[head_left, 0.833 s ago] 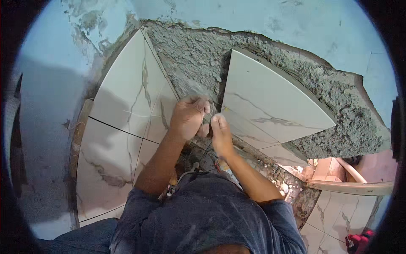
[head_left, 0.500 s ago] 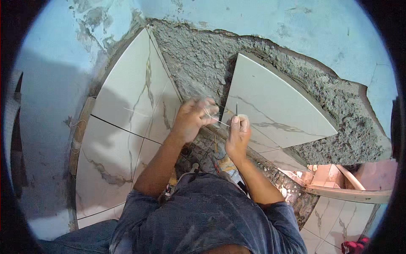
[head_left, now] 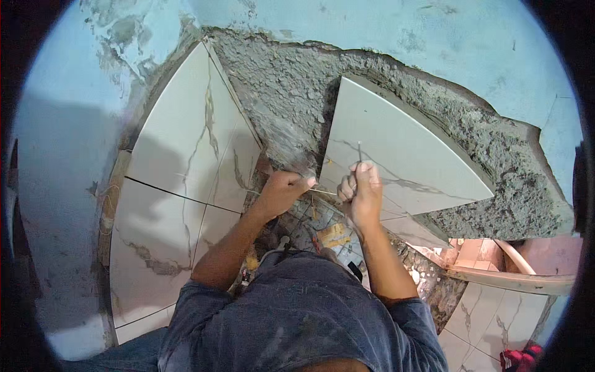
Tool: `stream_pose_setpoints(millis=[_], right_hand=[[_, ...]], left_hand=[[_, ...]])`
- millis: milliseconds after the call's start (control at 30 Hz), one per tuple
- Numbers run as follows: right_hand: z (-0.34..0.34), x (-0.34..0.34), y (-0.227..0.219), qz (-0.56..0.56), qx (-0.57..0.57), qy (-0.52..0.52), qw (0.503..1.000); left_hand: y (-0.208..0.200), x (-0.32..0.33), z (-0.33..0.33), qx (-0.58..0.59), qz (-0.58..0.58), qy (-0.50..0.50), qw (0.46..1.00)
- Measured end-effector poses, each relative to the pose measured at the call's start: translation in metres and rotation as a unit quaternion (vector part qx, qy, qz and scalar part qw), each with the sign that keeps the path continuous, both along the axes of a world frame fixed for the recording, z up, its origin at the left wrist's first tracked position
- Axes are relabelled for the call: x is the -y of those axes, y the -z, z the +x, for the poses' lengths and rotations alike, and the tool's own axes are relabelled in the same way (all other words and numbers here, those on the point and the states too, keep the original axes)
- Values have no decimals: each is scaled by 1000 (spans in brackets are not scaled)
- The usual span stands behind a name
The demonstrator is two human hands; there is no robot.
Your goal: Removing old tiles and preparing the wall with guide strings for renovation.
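Observation:
A thin white string point(head_left: 323, 191) runs taut between my two hands. My left hand point(head_left: 282, 193) is closed, pinching the string between thumb and forefinger. In my right hand point(head_left: 365, 186) a slim grey nail-like rod point(head_left: 359, 150) points up from the closed fingers, and the string comes to this hand too. Whether it is tied to the rod is hidden. Both hands are over the gap between the left white marble-look tiles point(head_left: 164, 149) and the right white tile point(head_left: 396, 155).
Rough grey mortar point(head_left: 279, 80) covers the area behind the tiles, up to the blue wall point(head_left: 396, 25). A wooden strip point(head_left: 113, 204) runs along the left tiles' edge. Below my hands lie a yellow piece point(head_left: 334, 235) and clutter. At the right is a wooden ledge point(head_left: 508, 283).
My left hand has moved down and to the left from its raised place. My right hand has shifted slightly right. The string, looped before, is now straight between them.

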State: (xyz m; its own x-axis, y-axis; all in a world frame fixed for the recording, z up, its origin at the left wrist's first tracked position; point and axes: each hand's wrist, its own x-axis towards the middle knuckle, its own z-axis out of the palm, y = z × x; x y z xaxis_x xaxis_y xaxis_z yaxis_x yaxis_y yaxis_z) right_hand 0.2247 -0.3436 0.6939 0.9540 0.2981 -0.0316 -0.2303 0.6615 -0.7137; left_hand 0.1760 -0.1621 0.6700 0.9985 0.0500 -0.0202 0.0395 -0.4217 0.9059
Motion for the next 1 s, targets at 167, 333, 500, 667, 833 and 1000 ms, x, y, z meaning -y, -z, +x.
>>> stream_pose_setpoints(millis=[167, 333, 500, 667, 833, 1000], right_hand=[[11, 1, 1, -71, -3, 42, 997], [6, 9, 30, -221, 97, 30, 970], [6, 36, 63, -596, 316, -45, 737], [-3, 51, 131, -670, 384, 7, 635], [-18, 48, 145, -629, 313, -106, 704], [-22, 39, 133, -573, 334, -107, 740]], left_hand=[[-12, -10, -6, 5, -7, -72, 997], [-18, -26, -16, -28, 136, -39, 990], [-91, -79, -69, 126, 378, -250, 883], [-151, -161, -162, 0, 593, -488, 641], [-141, -176, -205, -120, 644, -483, 581], [-124, -197, -222, -38, 692, -466, 550]])
